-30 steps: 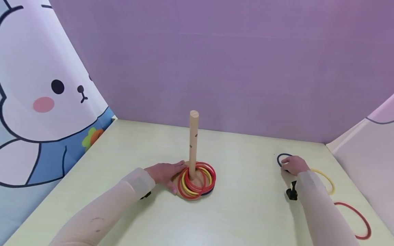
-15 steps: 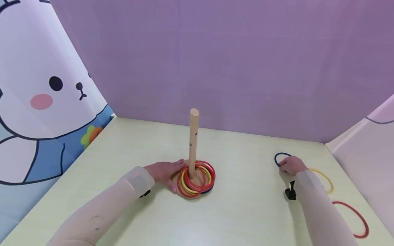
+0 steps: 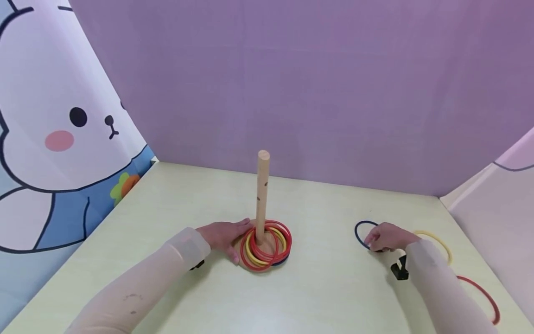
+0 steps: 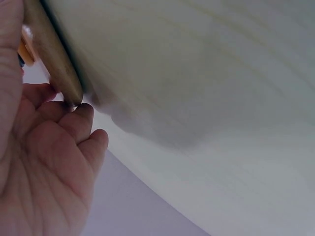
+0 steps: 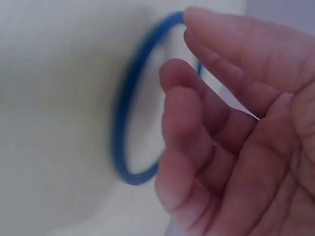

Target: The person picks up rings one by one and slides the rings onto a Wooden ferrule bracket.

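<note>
In the head view, a wooden ring toss stand (image 3: 262, 195) has an upright post and a round base. Several red rings (image 3: 290, 236) and yellow rings lie around its foot, a dark blue one partly under them. My left hand (image 3: 221, 235) holds the base's left edge, thumb in front and fingers behind; in the left wrist view its curled fingertips meet the wooden rim (image 4: 56, 61). Far to the right, my right hand (image 3: 388, 236) pinches a blue ring (image 3: 356, 231) by its near side. The right wrist view has this ring (image 5: 119, 105) tilted beside the bent fingers.
A yellow ring (image 3: 443, 242) lies behind my right wrist, and a red ring (image 3: 488, 297) lies nearer at the right, partly hidden by the sleeve. Purple cloth (image 3: 300, 102) stands along the table's back edge, with printed cloth at the left side.
My right hand has moved left and a little nearer with the blue ring, away from the yellow ring. My left hand and the stand have stayed in place.
</note>
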`<action>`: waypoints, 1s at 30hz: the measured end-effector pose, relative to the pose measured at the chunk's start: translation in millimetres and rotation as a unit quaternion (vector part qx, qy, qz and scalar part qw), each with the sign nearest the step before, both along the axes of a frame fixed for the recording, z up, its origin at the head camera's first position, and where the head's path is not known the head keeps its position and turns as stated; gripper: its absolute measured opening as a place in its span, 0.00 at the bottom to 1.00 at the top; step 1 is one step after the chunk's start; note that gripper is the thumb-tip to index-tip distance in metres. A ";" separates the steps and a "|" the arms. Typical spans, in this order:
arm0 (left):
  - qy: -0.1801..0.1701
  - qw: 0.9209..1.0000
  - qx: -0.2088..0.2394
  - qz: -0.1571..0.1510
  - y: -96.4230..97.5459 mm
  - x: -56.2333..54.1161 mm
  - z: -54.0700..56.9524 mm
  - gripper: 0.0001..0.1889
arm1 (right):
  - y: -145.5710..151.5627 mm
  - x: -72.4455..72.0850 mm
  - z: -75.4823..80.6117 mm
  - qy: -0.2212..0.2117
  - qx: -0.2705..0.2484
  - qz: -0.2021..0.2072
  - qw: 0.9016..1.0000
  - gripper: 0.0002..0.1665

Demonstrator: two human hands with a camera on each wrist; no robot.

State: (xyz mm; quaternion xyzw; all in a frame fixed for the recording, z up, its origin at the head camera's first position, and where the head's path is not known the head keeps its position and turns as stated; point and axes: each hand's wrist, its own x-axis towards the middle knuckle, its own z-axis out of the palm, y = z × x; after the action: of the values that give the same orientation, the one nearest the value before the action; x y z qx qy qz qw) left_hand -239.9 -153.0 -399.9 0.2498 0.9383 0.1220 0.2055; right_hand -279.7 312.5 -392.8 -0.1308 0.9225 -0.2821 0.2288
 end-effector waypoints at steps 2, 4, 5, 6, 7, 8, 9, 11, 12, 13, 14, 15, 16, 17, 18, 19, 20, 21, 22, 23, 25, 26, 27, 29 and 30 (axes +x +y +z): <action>0.000 1.000 -0.001 0.001 -0.4 -0.5 -0.9 0.54 | 4.0 -0.4 5.8 -0.001 -0.025 -0.015 1.000 0.15; 0.002 1.000 -0.004 0.002 -0.9 -1.2 -1.8 0.54 | 10.1 -1.6 10.6 0.013 -0.045 -0.044 0.998 0.19; 0.003 1.000 -0.005 0.002 -1.2 -1.6 -2.3 0.54 | 13.3 -2.0 12.2 0.019 -0.050 -0.065 0.996 0.22; 0.003 1.000 -0.005 0.000 -1.5 -1.7 -2.3 0.54 | 16.6 -2.1 13.2 0.023 -0.055 -0.082 0.995 0.23; 0.005 1.000 -0.007 -0.001 -1.8 -2.1 -2.5 0.54 | 20.2 -2.1 13.3 0.023 -0.063 -0.099 0.993 0.25; 0.006 1.000 -0.009 -0.002 -1.8 -2.4 -2.9 0.54 | 23.3 -2.0 12.4 0.021 -0.070 -0.118 0.990 0.27; 0.008 1.000 -0.011 -0.003 -1.7 -2.5 -3.0 0.54 | 26.4 -1.2 11.4 0.018 -0.075 -0.133 0.988 0.28; 0.009 1.000 -0.012 -0.006 -1.5 -3.2 -3.1 0.54 | 31.3 0.4 8.6 0.007 -0.086 -0.161 0.983 0.30; 0.009 1.000 -0.014 -0.007 -1.4 -3.5 -3.3 0.54 | 33.5 1.3 7.3 0.000 -0.092 -0.174 0.980 0.31; 0.010 1.000 -0.016 -0.007 -1.3 -3.9 -3.6 0.53 | 35.4 1.5 5.6 -0.006 -0.095 -0.186 0.978 0.31; 0.010 1.000 -0.016 -0.006 -1.3 -4.1 -3.6 0.54 | 37.0 1.7 4.1 -0.012 -0.098 -0.196 0.976 0.31; 0.011 1.000 -0.016 -0.007 -1.4 -4.4 -3.6 0.54 | 38.5 1.7 2.8 -0.017 -0.101 -0.204 0.974 0.31; 0.010 1.000 -0.015 -0.009 -1.8 -4.5 -3.3 0.54 | 39.6 1.7 1.7 -0.022 -0.102 -0.210 0.972 0.30; 0.010 1.000 -0.014 -0.011 -2.1 -4.5 -3.1 0.54 | 40.5 1.5 0.9 -0.025 -0.101 -0.212 0.972 0.30; 0.010 1.000 -0.013 -0.010 -2.3 -4.3 -2.8 0.54 | 41.4 1.2 -0.5 -0.028 -0.098 -0.213 0.972 0.30; 0.009 1.000 -0.012 -0.011 -2.5 -4.4 -2.5 0.54 | 42.1 0.9 -1.9 -0.030 -0.095 -0.212 0.972 0.29; 0.008 1.000 -0.010 -0.011 -2.7 -4.5 -2.5 0.54 | 42.6 1.0 -2.8 -0.032 -0.091 -0.210 0.973 0.29; 0.007 1.000 -0.009 -0.012 -2.8 -4.7 -2.3 0.54 | 42.8 1.1 -3.5 -0.034 -0.086 -0.208 0.974 0.30; 0.007 1.000 -0.008 -0.012 -2.8 -4.7 -1.9 0.54 | 42.8 1.3 -4.4 -0.038 -0.080 -0.208 0.974 0.30; 0.006 1.000 -0.007 -0.010 -2.9 -5.0 -2.0 0.54 | 42.7 1.5 -5.2 -0.040 -0.076 -0.207 0.974 0.31; 0.003 1.000 -0.007 -0.010 -2.9 -5.6 -2.5 0.54 | 42.3 2.0 -6.6 -0.046 -0.073 -0.208 0.974 0.31; 0.002 1.000 -0.007 -0.010 -2.9 -5.7 -2.7 0.54 | 41.9 2.2 -7.3 -0.049 -0.074 -0.210 0.974 0.31; 0.001 1.000 -0.008 -0.010 -2.8 -5.8 -2.8 0.54 | 41.6 2.3 -8.1 -0.051 -0.076 -0.212 0.973 0.31; 0.000 1.000 -0.009 -0.011 -2.6 -5.7 -3.0 0.54 | 40.8 2.4 -9.1 -0.053 -0.079 -0.215 0.972 0.30; 0.000 1.000 -0.011 -0.011 -2.5 -5.5 -3.1 0.54 | 40.3 2.1 -9.3 -0.053 -0.080 -0.218 0.971 0.30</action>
State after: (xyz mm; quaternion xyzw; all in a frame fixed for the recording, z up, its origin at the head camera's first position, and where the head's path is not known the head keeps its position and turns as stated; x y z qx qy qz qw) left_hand -245.4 -155.5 -403.0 0.2576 0.9368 0.1100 0.2097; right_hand -277.6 352.8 -402.1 0.0706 0.8898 -0.4043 0.1996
